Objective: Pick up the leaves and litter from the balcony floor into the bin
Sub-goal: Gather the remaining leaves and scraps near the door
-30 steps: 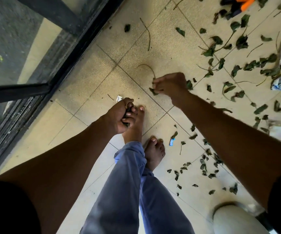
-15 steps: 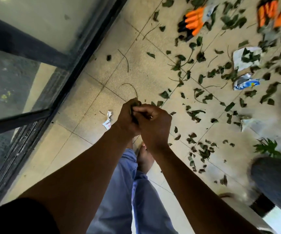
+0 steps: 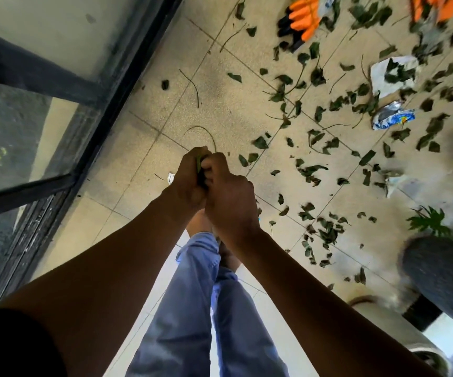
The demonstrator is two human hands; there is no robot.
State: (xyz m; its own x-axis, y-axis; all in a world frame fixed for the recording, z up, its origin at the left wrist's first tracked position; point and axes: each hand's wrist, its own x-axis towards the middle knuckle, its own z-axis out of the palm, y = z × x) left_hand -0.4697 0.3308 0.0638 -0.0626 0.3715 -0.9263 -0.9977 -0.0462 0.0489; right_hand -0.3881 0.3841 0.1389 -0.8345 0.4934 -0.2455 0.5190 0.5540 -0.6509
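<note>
Hands meet above a tiled balcony floor (image 3: 149,202) in the head view: the left hand (image 3: 190,180) curls its grip round a small wad of green leaves (image 3: 199,165), which shows only as a dark green sliver at the seam between the two fists. The right hand (image 3: 230,202) presses in against it from the right, its curled fingers (image 3: 214,165) pinching the same wad. Both hands hang over the person's bare feet and blue trouser legs (image 3: 192,308).

Loose leaves (image 3: 312,170), small, dark and crumpled, lie scattered across the speckled beige tiles to the right of the hands, thickest toward the far right. Thin curved stems (image 3: 192,88) lie on the cleaner tiles beyond the hands. A crushed blue-and-white wrapper (image 3: 392,118) and a torn white paper (image 3: 391,72) sit among the leaves at upper right, and a small white scrap (image 3: 171,177) lies just left of the left hand. Orange-and-black gloves (image 3: 301,17) rest at the top edge. A dark grey round pot (image 3: 440,273) with a green plant (image 3: 429,219) stands at the right, blurred. A black-framed glass door (image 3: 105,85) runs along the left side of the floor.
</note>
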